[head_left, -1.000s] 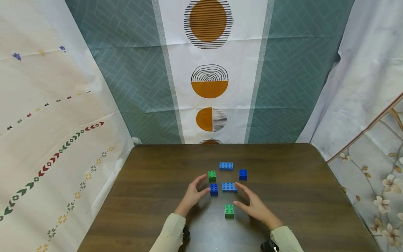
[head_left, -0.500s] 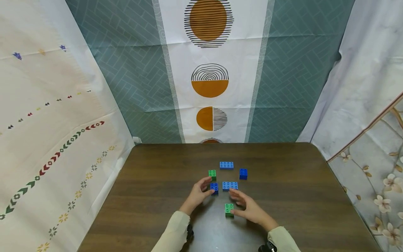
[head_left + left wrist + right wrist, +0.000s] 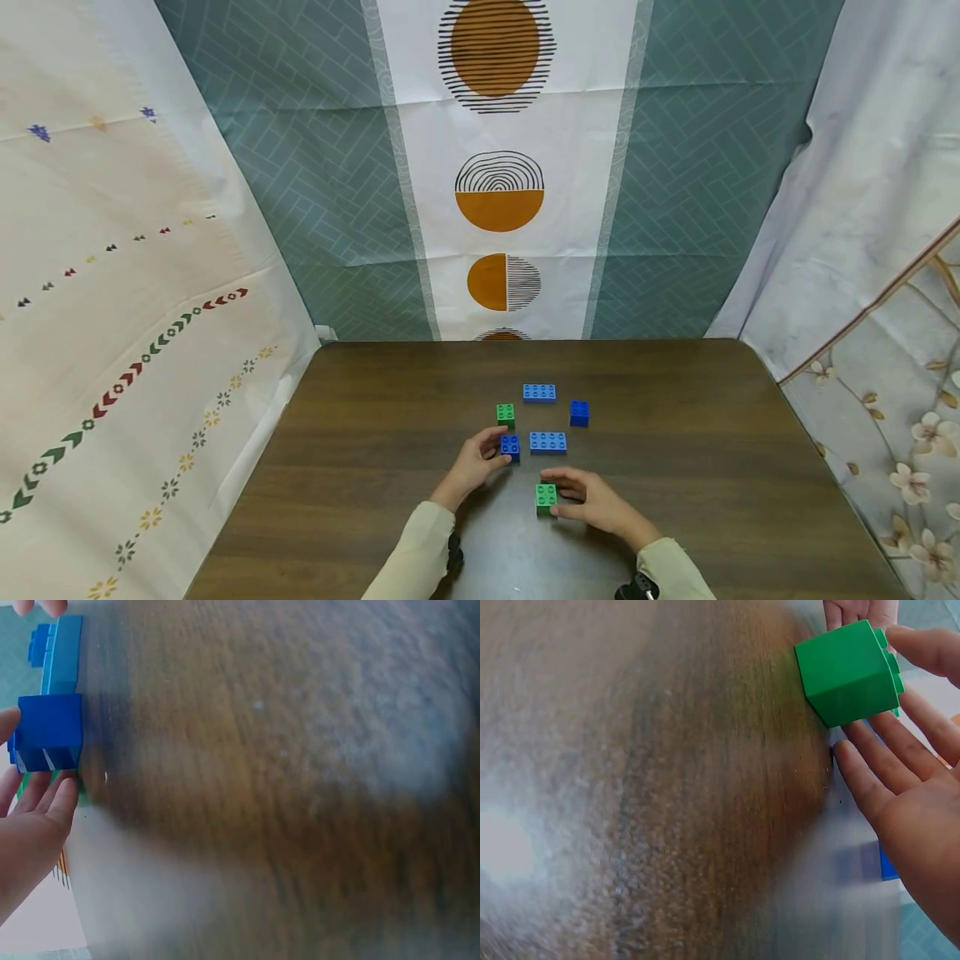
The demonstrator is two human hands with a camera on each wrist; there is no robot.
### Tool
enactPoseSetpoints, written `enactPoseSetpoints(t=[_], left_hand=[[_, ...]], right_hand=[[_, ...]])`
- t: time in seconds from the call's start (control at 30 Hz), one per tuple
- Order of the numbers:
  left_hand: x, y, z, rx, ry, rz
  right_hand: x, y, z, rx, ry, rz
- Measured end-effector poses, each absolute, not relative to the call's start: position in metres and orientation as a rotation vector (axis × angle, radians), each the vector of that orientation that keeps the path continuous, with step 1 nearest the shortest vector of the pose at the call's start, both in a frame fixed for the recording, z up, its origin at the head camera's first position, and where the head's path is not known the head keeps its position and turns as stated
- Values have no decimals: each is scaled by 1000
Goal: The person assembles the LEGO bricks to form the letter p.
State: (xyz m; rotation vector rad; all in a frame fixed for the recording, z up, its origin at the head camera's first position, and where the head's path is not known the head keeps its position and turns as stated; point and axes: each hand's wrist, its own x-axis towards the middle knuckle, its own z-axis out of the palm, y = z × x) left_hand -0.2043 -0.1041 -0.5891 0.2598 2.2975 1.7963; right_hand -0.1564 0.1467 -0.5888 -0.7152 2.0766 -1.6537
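Note:
In the head view my left hand (image 3: pixel 471 467) is at a dark blue square brick (image 3: pixel 510 446), thumb at its near side and fingers at its far side. The left wrist view has this blue brick (image 3: pixel 49 724) between thumb and fingers. My right hand (image 3: pixel 592 498) curls round the nearer green brick (image 3: pixel 546 496), thumb at its near right corner and index finger behind it. In the right wrist view the green brick (image 3: pixel 849 673) sits between the thumb and the spread fingers. Both bricks stand studs up on the table.
A light blue long brick (image 3: pixel 548 442) lies between the hands, just beyond the green one. Another light blue long brick (image 3: pixel 539 392), a dark blue brick (image 3: pixel 579 413) and a second green brick (image 3: pixel 506 414) stand farther back on the brown table (image 3: pixel 375 433).
My right hand has drawn back from the light blue long brick to the nearer green brick. My left hand has moved slightly right, its fingers closing in on the dark blue brick.

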Motion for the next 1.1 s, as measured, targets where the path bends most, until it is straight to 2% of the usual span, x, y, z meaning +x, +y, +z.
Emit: enactPoseSetpoints(t=[0.33,0.63,0.87,1.1], left_hand=[[-202,-103,-586,226,2337,1773],[-193,-102,-558,246,2320,1788],[-204,-104,-585,206,2347,1777],[-206,-105,-592,197,2337,1779]], right_hand=[[-159,148,-592,-661,2098,-1614],[-160,148,-592,-618,2096,-1628],[-161,149,-591,-626,2111,-1621],[-160,148,-592,-635,2122,-1632]])
